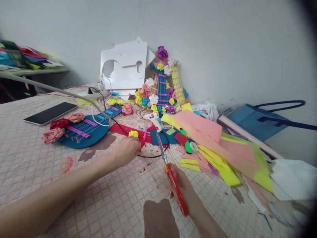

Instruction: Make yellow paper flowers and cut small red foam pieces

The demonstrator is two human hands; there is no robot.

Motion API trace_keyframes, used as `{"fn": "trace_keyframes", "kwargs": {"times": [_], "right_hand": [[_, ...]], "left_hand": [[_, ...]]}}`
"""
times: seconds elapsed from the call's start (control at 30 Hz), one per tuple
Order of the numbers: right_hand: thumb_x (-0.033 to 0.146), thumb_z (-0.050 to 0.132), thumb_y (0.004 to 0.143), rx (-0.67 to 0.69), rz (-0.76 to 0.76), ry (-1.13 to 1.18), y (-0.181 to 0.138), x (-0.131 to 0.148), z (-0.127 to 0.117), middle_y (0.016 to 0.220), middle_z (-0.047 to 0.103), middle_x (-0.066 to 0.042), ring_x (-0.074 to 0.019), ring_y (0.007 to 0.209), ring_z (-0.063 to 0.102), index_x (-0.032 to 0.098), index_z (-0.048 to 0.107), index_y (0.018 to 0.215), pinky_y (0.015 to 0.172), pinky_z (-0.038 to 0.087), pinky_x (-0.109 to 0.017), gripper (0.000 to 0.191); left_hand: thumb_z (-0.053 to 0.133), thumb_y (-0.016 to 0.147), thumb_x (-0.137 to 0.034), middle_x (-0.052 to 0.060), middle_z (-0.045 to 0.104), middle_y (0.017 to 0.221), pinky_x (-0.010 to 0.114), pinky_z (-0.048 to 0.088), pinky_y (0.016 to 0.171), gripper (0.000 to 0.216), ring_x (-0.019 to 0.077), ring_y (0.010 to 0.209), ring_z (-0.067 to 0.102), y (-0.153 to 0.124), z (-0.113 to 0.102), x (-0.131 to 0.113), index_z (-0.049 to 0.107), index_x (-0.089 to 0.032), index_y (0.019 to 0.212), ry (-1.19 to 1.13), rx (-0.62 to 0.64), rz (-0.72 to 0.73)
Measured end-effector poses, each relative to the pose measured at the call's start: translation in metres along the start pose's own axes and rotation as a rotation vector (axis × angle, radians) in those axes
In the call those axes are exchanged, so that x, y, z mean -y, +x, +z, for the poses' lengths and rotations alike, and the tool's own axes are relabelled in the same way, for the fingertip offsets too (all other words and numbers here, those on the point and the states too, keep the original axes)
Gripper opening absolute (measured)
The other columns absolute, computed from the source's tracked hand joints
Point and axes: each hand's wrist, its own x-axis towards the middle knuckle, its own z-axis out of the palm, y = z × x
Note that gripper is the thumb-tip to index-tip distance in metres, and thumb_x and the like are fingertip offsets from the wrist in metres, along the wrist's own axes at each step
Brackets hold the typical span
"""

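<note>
My right hand (pixel 177 180) grips a pair of scissors (pixel 176 190) by the red handles, with the metal blades pointing away from me. My left hand (pixel 127 150) is closed, fingertips at the edge of a red paper strip (pixel 121 129); whatever they pinch is hidden. Just behind those fingers sits a yellow paper flower (pixel 133 133). A white glue gun (pixel 153 120) lies beyond the scissor tips, next to a dark blue sheet (pixel 155 137). Left of the strip rests a blue paper guitar (pixel 92 137) with purple bars, strings and paper roses (pixel 53 135).
A phone (pixel 51 113) lies at the left near a power strip (pixel 95 95). Finished flowered guitars (pixel 162 86) and white cut-out board (pixel 123 66) lean on the wall. Coloured paper (pixel 198 125), tape (pixel 193 147) and a blue bag (pixel 255 120) fill the right. Cables cross the table.
</note>
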Motion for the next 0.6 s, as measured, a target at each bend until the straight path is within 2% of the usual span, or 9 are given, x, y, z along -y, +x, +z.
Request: {"fn": "trace_keyframes", "kwargs": {"times": [0.17, 0.27, 0.33, 0.5, 0.53, 0.6], "right_hand": [[0.064, 0.05, 0.078, -0.001, 0.027, 0.097, 0.0, -0.001, 0.0, 0.055, 0.036, 0.008, -0.0077, 0.042, 0.034, 0.021, 0.043, 0.071, 0.038, 0.033, -0.019, 0.044], [0.062, 0.056, 0.076, -0.011, 0.085, 0.229, -0.001, -0.003, 0.002, 0.055, 0.037, 0.008, -0.0068, 0.042, 0.036, 0.021, 0.046, 0.075, 0.039, 0.035, -0.018, 0.043], [0.061, 0.057, 0.076, -0.006, 0.1, 0.354, -0.001, -0.002, 0.004, 0.057, 0.04, 0.007, -0.0065, 0.043, 0.038, 0.02, 0.048, 0.078, 0.04, 0.036, -0.017, 0.042], [0.056, 0.057, 0.08, -0.026, 0.042, 0.582, -0.001, 0.003, 0.005, 0.067, 0.056, 0.001, -0.0064, 0.044, 0.04, 0.02, 0.051, 0.08, 0.04, 0.036, -0.018, 0.037], [0.054, 0.056, 0.082, -0.019, 0.027, 0.599, 0.0, 0.003, 0.005, 0.061, 0.055, 0.003, -0.0065, 0.042, 0.039, 0.02, 0.051, 0.08, 0.039, 0.035, -0.018, 0.034], [0.048, 0.059, 0.081, -0.013, 0.012, 0.615, 0.002, 0.004, 0.005, 0.047, 0.045, 0.007, -0.0067, 0.037, 0.036, 0.021, 0.05, 0.077, 0.037, 0.032, -0.018, 0.029]], "left_hand": [[0.047, 0.076, -0.009, 0.006, 0.061, 0.073, 0.025, 0.037, 0.056, 0.018, 0.0174, 0.064, 0.057, 0.0, -0.004, 0.002, 0.059, -0.016, 0.065, -0.03, -0.017, -0.035], [0.05, 0.076, -0.011, 0.004, 0.061, 0.073, 0.024, 0.038, 0.056, 0.013, 0.0139, 0.061, 0.055, -0.001, -0.016, 0.001, 0.06, -0.016, 0.068, -0.165, -0.059, -0.04], [0.051, 0.078, -0.013, 0.004, 0.061, 0.076, 0.024, 0.041, 0.06, 0.011, 0.0135, 0.064, 0.055, -0.002, -0.025, -0.005, 0.06, -0.016, 0.072, -0.289, -0.135, 0.006], [0.047, 0.088, -0.016, 0.007, 0.062, 0.088, 0.027, 0.044, 0.075, 0.015, 0.0166, 0.084, 0.056, -0.012, -0.029, -0.032, 0.061, -0.017, 0.082, -0.472, -0.343, 0.372], [0.048, 0.089, -0.016, 0.007, 0.063, 0.09, 0.029, 0.043, 0.077, 0.014, 0.0168, 0.085, 0.056, -0.014, -0.027, -0.036, 0.061, -0.018, 0.085, -0.45, -0.36, 0.448], [0.046, 0.09, -0.015, 0.006, 0.065, 0.092, 0.031, 0.042, 0.08, 0.016, 0.0173, 0.085, 0.056, -0.018, -0.022, -0.043, 0.062, -0.019, 0.09, -0.382, -0.31, 0.565]]}}
